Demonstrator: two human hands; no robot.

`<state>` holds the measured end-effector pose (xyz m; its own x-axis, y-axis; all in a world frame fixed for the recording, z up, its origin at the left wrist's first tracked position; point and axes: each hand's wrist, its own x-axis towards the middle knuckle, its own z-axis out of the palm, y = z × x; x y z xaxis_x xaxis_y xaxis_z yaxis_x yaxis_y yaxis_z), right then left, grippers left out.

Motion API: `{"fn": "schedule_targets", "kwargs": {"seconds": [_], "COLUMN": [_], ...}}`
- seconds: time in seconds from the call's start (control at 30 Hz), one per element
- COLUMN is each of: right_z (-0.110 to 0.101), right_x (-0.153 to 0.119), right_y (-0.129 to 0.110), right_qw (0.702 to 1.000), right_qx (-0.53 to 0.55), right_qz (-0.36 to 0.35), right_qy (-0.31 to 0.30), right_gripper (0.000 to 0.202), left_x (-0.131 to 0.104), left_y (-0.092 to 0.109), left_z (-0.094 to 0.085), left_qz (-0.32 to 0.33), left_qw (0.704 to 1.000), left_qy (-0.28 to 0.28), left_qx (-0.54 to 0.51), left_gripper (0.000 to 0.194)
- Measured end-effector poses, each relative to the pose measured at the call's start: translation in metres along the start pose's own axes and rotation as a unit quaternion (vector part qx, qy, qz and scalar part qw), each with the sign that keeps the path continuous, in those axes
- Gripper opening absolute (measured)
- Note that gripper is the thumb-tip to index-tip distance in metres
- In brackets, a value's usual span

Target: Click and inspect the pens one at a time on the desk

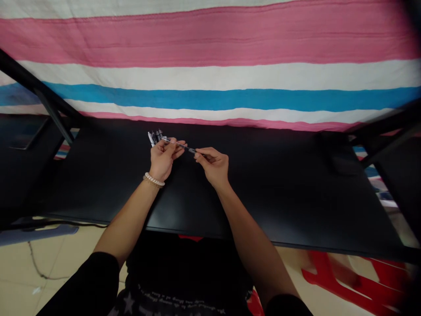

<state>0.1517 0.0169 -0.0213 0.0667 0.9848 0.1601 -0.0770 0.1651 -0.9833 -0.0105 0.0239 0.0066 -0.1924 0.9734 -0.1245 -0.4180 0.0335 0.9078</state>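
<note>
A slim pen [183, 145] stretches between my two hands, just above the black table. My left hand [162, 160] pinches its pale left end between thumb and fingers, with a coiled white band on the wrist. The fingertips of my right hand [215, 167] close on the pen's darker, grey right end. Whether that end is a cap or a grip is too small to tell. Right behind my left hand lies a small bunch of white and black pens [151, 138], partly hidden by the fingers.
The black table [279, 188] spans the view, with dark metal frame bars [54, 116] at both sides. A striped cloth [210, 44] hangs behind it. A dark flat object [340, 158] lies at right. Below stand a red plastic stool [348, 276] and a cable [42, 274] on the floor.
</note>
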Motion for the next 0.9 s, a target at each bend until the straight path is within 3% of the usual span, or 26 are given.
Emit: {"fn": "schedule_targets", "kwargs": {"seconds": [0.17, 0.37, 0.57, 0.77, 0.9], "right_z": [-0.004, 0.004, 0.002, 0.005, 0.006], "right_x": [0.002, -0.002, -0.001, -0.004, -0.006], "right_y": [-0.004, -0.004, -0.001, -0.004, -0.006], "right_qw": [0.999, 1.000, 1.000, 1.000, 0.998], "right_qx": [0.004, 0.008, -0.004, -0.005, 0.004], "right_qz": [-0.019, -0.001, 0.009, 0.014, 0.058], "right_qy": [0.034, 0.008, 0.013, 0.019, -0.003], "right_gripper": [0.013, 0.015, 0.019, 0.024, 0.034], "left_x": [0.012, 0.006, 0.008, 0.000, -0.003], "left_y": [0.006, 0.001, 0.000, -0.002, -0.003], "left_z": [-0.013, -0.004, -0.007, 0.001, 0.005], "left_qz": [0.038, 0.000, 0.011, -0.037, -0.037], "left_qw": [0.997, 1.000, 0.999, 0.999, 0.999], "left_qy": [0.058, 0.014, 0.042, -0.024, -0.039], "left_qx": [-0.011, -0.008, 0.000, 0.007, -0.003], "left_gripper": [0.027, 0.027, 0.024, 0.025, 0.022]}}
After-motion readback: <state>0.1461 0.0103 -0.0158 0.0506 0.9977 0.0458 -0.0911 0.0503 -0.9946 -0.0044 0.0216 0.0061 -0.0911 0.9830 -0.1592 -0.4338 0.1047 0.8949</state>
